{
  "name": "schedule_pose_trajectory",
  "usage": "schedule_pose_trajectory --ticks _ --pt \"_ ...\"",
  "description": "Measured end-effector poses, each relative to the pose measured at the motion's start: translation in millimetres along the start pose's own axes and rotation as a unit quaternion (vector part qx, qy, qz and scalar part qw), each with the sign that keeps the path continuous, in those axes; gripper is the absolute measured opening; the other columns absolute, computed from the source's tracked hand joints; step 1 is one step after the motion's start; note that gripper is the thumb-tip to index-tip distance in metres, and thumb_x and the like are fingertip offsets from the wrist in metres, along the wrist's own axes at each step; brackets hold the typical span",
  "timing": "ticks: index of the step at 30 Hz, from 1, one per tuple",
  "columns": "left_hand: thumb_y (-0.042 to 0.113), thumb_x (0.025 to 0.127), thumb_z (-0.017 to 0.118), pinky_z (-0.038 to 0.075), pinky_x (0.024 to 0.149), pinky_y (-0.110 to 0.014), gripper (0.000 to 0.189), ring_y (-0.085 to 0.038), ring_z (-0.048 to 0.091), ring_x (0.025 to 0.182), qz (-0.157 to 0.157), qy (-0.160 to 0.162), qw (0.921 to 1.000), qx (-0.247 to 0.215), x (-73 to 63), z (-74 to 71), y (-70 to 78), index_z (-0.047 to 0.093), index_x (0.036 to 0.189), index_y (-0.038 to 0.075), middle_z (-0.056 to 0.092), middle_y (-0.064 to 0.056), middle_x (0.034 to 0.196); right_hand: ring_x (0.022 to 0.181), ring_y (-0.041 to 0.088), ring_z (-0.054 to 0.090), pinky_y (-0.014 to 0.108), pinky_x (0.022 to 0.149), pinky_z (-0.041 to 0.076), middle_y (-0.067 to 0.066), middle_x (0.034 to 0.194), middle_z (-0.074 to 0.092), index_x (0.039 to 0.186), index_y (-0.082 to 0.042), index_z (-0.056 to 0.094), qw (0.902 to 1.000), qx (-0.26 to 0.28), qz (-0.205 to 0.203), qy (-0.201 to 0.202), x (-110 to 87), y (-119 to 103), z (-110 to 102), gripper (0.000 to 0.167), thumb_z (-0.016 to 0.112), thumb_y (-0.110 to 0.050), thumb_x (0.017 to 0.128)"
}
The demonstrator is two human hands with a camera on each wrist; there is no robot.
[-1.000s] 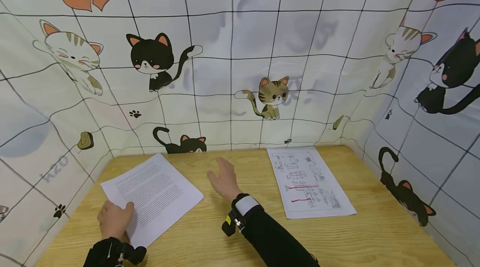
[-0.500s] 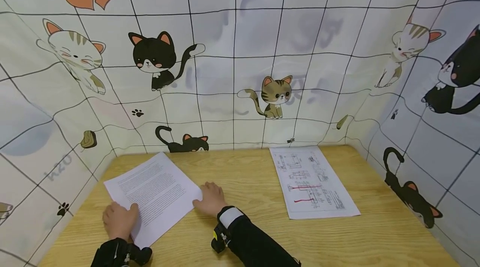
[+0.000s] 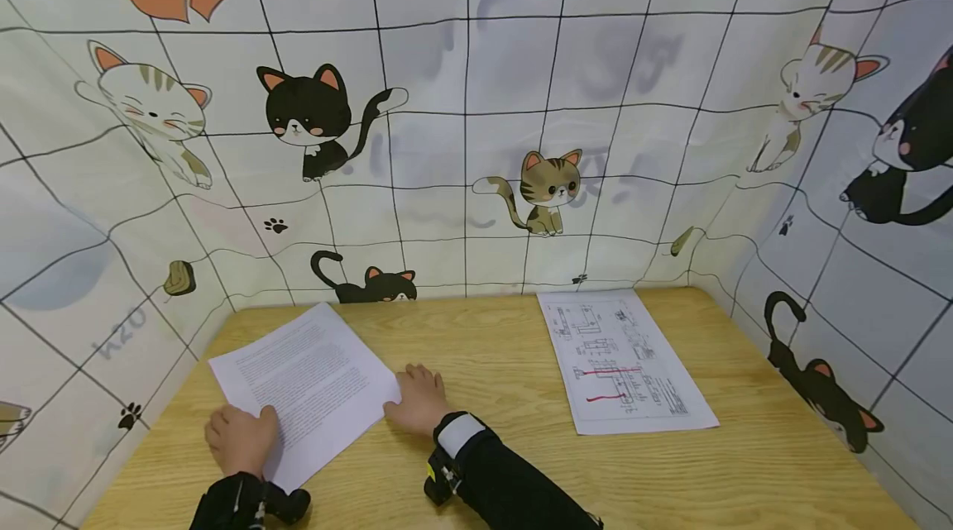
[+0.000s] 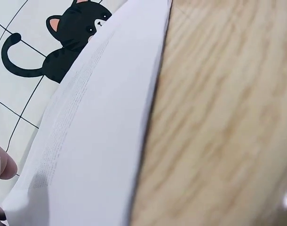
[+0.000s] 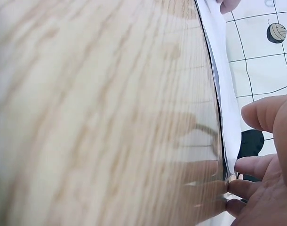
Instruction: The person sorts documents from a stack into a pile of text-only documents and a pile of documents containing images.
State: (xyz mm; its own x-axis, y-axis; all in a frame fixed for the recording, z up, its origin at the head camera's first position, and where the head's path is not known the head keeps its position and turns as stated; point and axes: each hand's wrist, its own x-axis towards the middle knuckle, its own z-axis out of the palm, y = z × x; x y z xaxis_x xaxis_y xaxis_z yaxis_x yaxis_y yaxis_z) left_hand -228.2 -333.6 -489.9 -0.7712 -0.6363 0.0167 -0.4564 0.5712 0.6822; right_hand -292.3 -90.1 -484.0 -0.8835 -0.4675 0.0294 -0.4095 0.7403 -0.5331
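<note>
A white paper [image 3: 313, 389] printed with dense lines of text lies slantwise on the left of the table. My left hand [image 3: 241, 437] rests at its lower left edge; in the left wrist view the thumb [image 4: 7, 167] stands raised over the paper. At the opposite corner, my right hand [image 3: 419, 399] touches the paper's edge with its fingertips. The right wrist view shows those fingers [image 5: 251, 167] loosely bent against the corner and the thumb [image 5: 256, 113] held apart above. The paper's near edge runs close over the wood in both wrist views.
A second sheet [image 3: 625, 360], a technical drawing with red marks, lies at the right of the wooden table [image 3: 514, 480]. Cloth walls [image 3: 432, 100] printed with cats and a grid stand around the table's back and sides.
My right hand has come down and left from above the table's middle to the text paper's right corner. My left hand has stayed at the paper's left edge. The drawing lies unmoved.
</note>
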Motion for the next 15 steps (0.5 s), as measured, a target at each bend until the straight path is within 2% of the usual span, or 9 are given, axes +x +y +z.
schedule_pose_trajectory --ticks 3,7,9,10,15 --pt "0.015 0.085 0.036 0.004 0.099 -0.062 0.064 -0.055 0.001 0.123 0.008 0.006 0.9999 -0.006 -1.8 1.0 -0.6 0.011 0.126 -0.026 0.009 -0.044 0.128 0.131 0.031 0.026 0.051 0.103 0.017 0.014 0.139 0.037 0.13 -0.004 0.048 0.9999 0.009 -0.008 0.004 -1.1 2.0 1.5 0.05 0.051 -0.029 0.087" --pt "0.013 0.085 0.035 0.0 0.099 -0.063 0.064 -0.054 -0.004 0.127 0.022 0.012 0.9995 -0.021 -2.7 2.7 -2.4 0.009 0.134 -0.019 0.006 -0.044 0.133 0.132 0.031 0.024 0.051 0.105 0.015 0.014 0.14 0.035 0.133 -0.004 0.045 1.0 0.004 -0.007 -0.005 -2.3 1.5 0.2 0.05 0.05 -0.028 0.088" --pt "0.009 0.084 0.035 0.0 0.1 -0.062 0.063 -0.053 -0.004 0.128 0.039 0.027 0.9983 -0.033 -2.9 4.0 -3.2 0.012 0.137 -0.016 0.008 -0.043 0.135 0.133 0.031 0.023 0.05 0.105 0.014 0.014 0.142 0.034 0.134 -0.004 0.044 0.9999 -0.003 0.0 -0.015 -2.2 0.0 -1.2 0.051 0.05 -0.027 0.089" --pt "0.006 0.083 0.035 0.002 0.101 -0.062 0.062 -0.053 -0.001 0.128 0.051 0.039 0.997 -0.042 -3.0 5.0 -3.5 0.015 0.137 -0.015 0.011 -0.042 0.136 0.133 0.031 0.023 0.05 0.106 0.014 0.014 0.142 0.033 0.134 -0.004 0.043 0.9998 -0.008 0.001 -0.018 -1.9 0.1 -1.0 0.052 0.05 -0.028 0.089" --pt "-0.01 0.076 0.032 0.025 0.095 -0.058 0.056 -0.053 0.031 0.117 0.116 0.107 0.9821 -0.102 -6.4 8.6 0.8 0.038 0.132 -0.01 0.039 -0.038 0.126 0.133 0.031 0.023 0.051 0.105 0.015 0.013 0.142 0.033 0.135 -0.005 0.042 0.9996 -0.016 -0.001 -0.024 -0.8 1.0 0.1 0.053 0.05 -0.029 0.089"
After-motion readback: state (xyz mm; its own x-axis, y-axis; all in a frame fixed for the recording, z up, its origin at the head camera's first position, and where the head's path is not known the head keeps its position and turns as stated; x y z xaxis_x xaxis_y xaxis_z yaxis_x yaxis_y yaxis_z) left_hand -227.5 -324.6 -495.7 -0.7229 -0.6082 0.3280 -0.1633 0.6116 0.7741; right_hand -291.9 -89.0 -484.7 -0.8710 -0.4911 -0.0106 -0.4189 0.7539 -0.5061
